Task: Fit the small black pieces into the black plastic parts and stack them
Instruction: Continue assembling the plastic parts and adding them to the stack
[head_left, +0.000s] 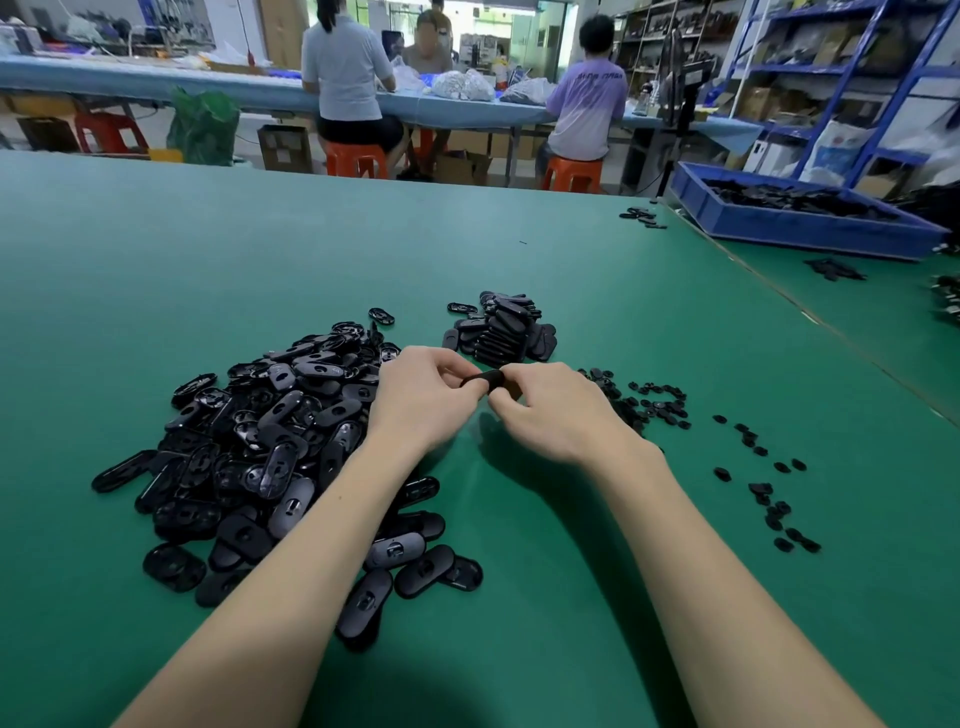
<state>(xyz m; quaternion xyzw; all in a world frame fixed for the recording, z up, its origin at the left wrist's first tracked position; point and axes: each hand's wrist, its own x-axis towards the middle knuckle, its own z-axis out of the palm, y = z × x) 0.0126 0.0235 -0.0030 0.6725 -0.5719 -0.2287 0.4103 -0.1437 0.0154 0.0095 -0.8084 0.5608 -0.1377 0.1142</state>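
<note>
Both hands meet over the green table, holding one black oval plastic part between them. My left hand pinches its left end and my right hand curls its fingers round the right end. Whether a small piece is in it is hidden by my fingers. A big loose heap of black oval parts lies to the left. A stacked row of parts stands just beyond my hands. Small black pieces are scattered to the right.
A blue bin of black parts sits at the far right, with a few stray parts near it. More small pieces trail toward the right front. Beyond the table, people sit on orange stools at another bench.
</note>
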